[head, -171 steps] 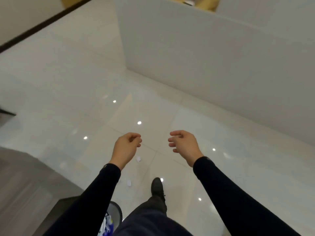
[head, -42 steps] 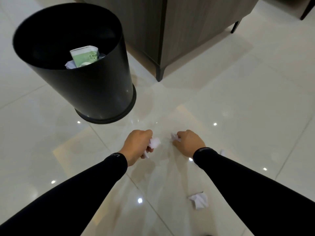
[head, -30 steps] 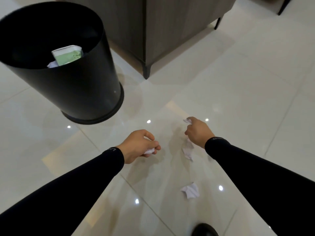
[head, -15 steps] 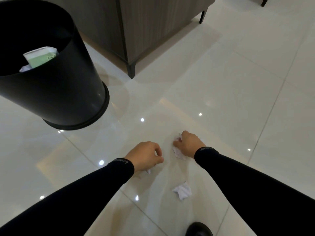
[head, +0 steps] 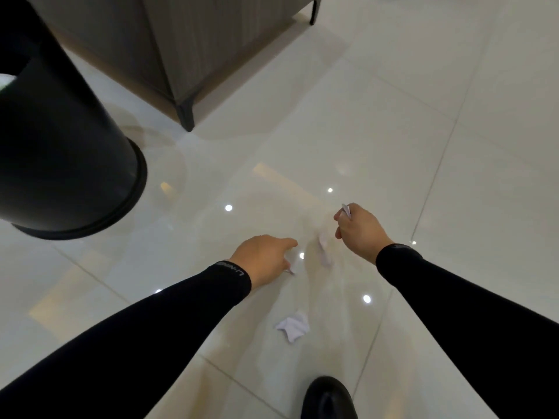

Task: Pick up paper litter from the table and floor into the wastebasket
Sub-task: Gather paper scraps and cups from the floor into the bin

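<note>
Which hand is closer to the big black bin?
The left. The left hand hangs over the floor on the side toward the black bin; the right hand is farther away, beyond it.

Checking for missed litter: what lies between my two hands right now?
Head view: one blurred white paper scrap lies between the left hand and the right hand.

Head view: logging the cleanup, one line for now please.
left hand grips scrap | right hand pinches slip | floor: wad, blurred piece
</note>
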Tool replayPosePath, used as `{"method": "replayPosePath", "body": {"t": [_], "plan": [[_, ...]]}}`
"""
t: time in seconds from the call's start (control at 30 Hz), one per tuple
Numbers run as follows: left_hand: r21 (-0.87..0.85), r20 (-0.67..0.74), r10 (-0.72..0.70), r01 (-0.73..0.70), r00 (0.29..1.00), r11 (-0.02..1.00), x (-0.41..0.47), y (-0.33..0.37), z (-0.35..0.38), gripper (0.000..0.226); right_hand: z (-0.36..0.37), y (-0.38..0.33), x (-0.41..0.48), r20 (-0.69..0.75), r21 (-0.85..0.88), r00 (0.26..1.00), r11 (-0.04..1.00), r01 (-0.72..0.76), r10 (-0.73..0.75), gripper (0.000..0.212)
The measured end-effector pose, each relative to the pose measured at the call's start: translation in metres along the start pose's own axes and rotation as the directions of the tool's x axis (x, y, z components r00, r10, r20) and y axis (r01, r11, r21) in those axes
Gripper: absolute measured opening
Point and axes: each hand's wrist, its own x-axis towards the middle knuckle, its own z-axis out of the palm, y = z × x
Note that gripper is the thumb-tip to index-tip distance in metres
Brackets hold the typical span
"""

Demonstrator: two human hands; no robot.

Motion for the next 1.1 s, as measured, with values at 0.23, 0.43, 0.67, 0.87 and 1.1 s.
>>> {"method": "replayPosePath", "body": {"t": [0.23, 0.43, 0.67, 0.87, 1.1], "plan": [[0.137, 0.081, 0.020, -0.031, 0.996, 0.990, 0.000, 0.000, 0.015, 0.005, 0.006, 0.033, -0.010, 0.051, -0.116, 0.997, 0.992, -0.045, 0.051, 0.022], [0.121, 0.019, -0.056, 0.054, 0.998, 0.991, -0.012, -0.020, -0.004, 0.005, 0.024, 0.028, -0.004, 0.068, -0.183, 0.997, 0.983, -0.022, 0.035, 0.036], [0.076, -0.002, -0.025, 0.025, 1.000, 0.997, -0.030, -0.040, -0.003, 0.027, 0.050, 0.018, 0.001, 0.090, -0.363, 0.995, 0.932, -0.011, 0.047, 0.033], [0.093, 0.071, -0.056, 0.049, 0.996, 0.994, -0.027, -0.047, 0.004, 0.025, 0.040, 0.016, -0.010, 0.210, -0.344, 0.978, 0.935, 0.081, -0.007, 0.028], [0.200, 0.141, -0.092, 0.063, 0.986, 0.978, -0.020, -0.038, -0.009, 0.007, 0.045, 0.014, -0.050, 0.444, -0.380, 0.894, 0.893, 0.243, -0.055, 0.046]]}}
